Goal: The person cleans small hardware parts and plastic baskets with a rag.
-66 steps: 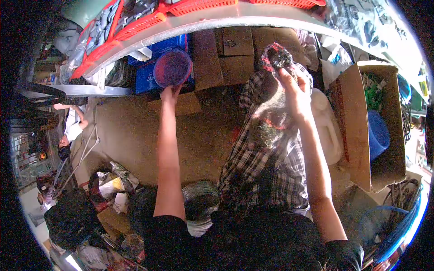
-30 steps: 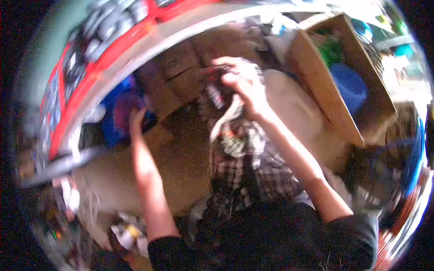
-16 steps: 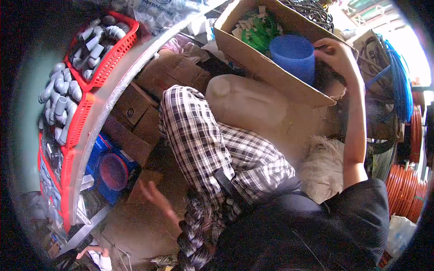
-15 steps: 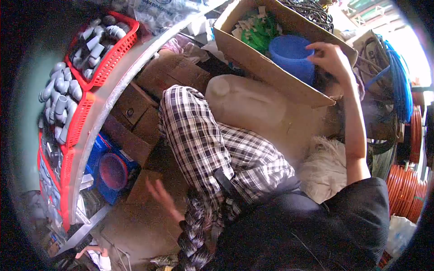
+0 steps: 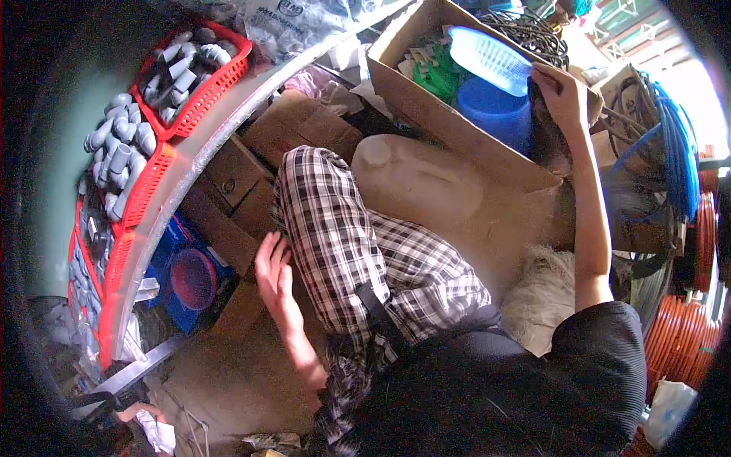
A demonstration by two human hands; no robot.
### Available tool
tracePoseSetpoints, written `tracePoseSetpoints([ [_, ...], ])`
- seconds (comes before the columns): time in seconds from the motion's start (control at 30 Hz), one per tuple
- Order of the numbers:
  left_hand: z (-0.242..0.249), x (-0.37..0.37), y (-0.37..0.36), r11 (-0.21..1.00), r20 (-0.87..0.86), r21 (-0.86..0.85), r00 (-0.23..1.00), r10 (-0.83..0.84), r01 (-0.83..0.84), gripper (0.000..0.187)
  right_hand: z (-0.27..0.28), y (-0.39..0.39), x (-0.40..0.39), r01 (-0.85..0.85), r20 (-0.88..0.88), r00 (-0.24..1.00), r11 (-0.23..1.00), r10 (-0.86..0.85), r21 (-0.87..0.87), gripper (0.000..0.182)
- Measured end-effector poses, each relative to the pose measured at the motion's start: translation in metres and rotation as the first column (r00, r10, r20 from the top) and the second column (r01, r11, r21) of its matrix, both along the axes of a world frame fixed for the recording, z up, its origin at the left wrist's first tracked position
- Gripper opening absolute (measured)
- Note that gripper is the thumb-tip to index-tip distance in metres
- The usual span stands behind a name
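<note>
My right hand (image 5: 560, 95) reaches over an open cardboard box (image 5: 457, 114) and pinches the rim of a light blue plastic basket (image 5: 487, 59). The basket is tilted, with slots showing in its wall. Below it in the box stands a darker blue round tub (image 5: 495, 118). Green plastic pieces (image 5: 438, 72) lie beside the tub. My left hand (image 5: 276, 274) is held up empty beside my knee in checked trousers (image 5: 327, 221), fingers extended and close to a brown carton.
Red baskets (image 5: 194, 95) of grey pipe fittings line a curved shelf at left. A whitish jerrycan (image 5: 419, 175) lies before the box. Blue cable (image 5: 674, 145) and orange coils (image 5: 681, 339) are at right. A pink-blue container (image 5: 192, 280) sits under the shelf.
My right hand has taken hold of the light blue basket, now raised and tilted above the darker tub. My left hand has moved up, nearer my knee. The view has shifted slightly.
</note>
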State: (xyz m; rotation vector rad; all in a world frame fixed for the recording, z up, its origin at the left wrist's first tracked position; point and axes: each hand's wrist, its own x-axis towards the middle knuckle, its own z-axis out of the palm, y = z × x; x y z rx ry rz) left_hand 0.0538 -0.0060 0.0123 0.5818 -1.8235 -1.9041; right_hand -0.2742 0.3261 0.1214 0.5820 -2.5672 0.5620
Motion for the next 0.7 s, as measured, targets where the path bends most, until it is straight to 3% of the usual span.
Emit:
tracePoseSetpoints([
  [0.07,0.025,-0.030,0.014,0.982,-0.184,0.114,0.974,-0.129,0.152,0.086,0.019,-0.031,0.043,-0.159,-0.072,0.986,0.971,0.148,-0.180,0.017],
  [0.1,0.036,-0.044,0.023,0.954,-0.288,0.191,0.942,-0.172,0.233,0.094,0.030,-0.052,0.075,-0.237,-0.018,0.971,0.960,0.237,-0.148,0.017],
  [0.13,0.048,-0.059,0.033,0.909,-0.356,0.281,0.913,-0.198,0.307,0.099,0.023,-0.065,0.095,-0.375,-0.090,0.924,0.927,0.372,-0.017,0.016],
  [0.17,0.056,-0.069,0.040,0.853,-0.425,0.359,0.880,-0.214,0.380,0.104,0.017,-0.084,0.126,-0.389,0.096,0.906,0.899,0.413,-0.201,0.013],
  [0.2,0.048,-0.072,0.043,0.794,-0.474,0.405,0.847,-0.241,0.453,0.097,0.011,-0.103,0.147,-0.535,-0.054,0.844,0.835,0.533,-0.129,0.014],
  [0.23,0.035,-0.073,0.045,0.727,-0.521,0.443,0.810,-0.268,0.525,0.090,-0.002,-0.105,0.157,-0.657,0.011,0.753,0.753,0.657,-0.038,0.018],
  [0.27,0.025,-0.072,0.053,0.697,-0.345,0.671,0.939,-0.009,0.253,0.080,-0.011,-0.115,0.169,-0.715,0.049,0.696,0.698,0.716,-0.046,0.023],
  [0.33,0.021,-0.067,0.051,0.791,-0.191,0.591,0.980,-0.056,0.160,0.071,-0.022,-0.120,0.187,-0.660,0.282,0.674,0.728,0.683,-0.186,0.022],
  [0.37,0.020,-0.064,0.050,0.749,-0.229,0.633,0.972,-0.061,0.196,0.070,-0.023,-0.120,0.187,-0.635,0.404,0.617,0.731,0.675,-0.251,0.020],
  [0.43,0.025,-0.060,0.048,0.612,-0.387,0.711,0.919,-0.071,0.347,0.069,-0.010,-0.117,0.168,-0.607,0.428,0.468,0.633,0.773,-0.481,0.018],
  [0.47,0.030,-0.063,0.049,0.634,-0.343,0.730,0.939,0.017,0.255,0.069,0.011,-0.114,0.160,-0.529,0.464,0.532,0.706,0.708,-0.471,0.016],
  [0.5,0.019,-0.062,0.047,0.568,-0.394,0.767,0.918,0.051,0.298,0.071,0.032,-0.112,0.154,-0.398,0.455,0.614,0.751,0.644,-0.526,0.016],
  [0.57,0.014,-0.058,0.045,0.449,-0.359,0.855,0.921,0.155,0.258,0.068,0.038,-0.113,0.139,-0.279,0.153,0.809,0.601,0.568,-0.749,0.024],
  [0.6,0.014,-0.057,0.045,0.455,-0.339,0.859,0.926,0.166,0.233,0.066,0.039,-0.122,0.136,-0.157,0.066,0.888,0.436,0.455,-0.886,0.027],
  [0.63,0.014,-0.056,0.046,0.460,-0.320,0.863,0.931,0.176,0.210,0.065,0.044,-0.133,0.135,-0.096,0.039,0.925,0.333,0.377,-0.938,0.032],
  [0.7,0.018,-0.059,0.049,0.539,-0.288,0.832,0.932,0.221,0.130,0.060,0.026,-0.146,0.134,-0.132,0.053,0.808,0.269,0.587,-0.954,0.038],
])
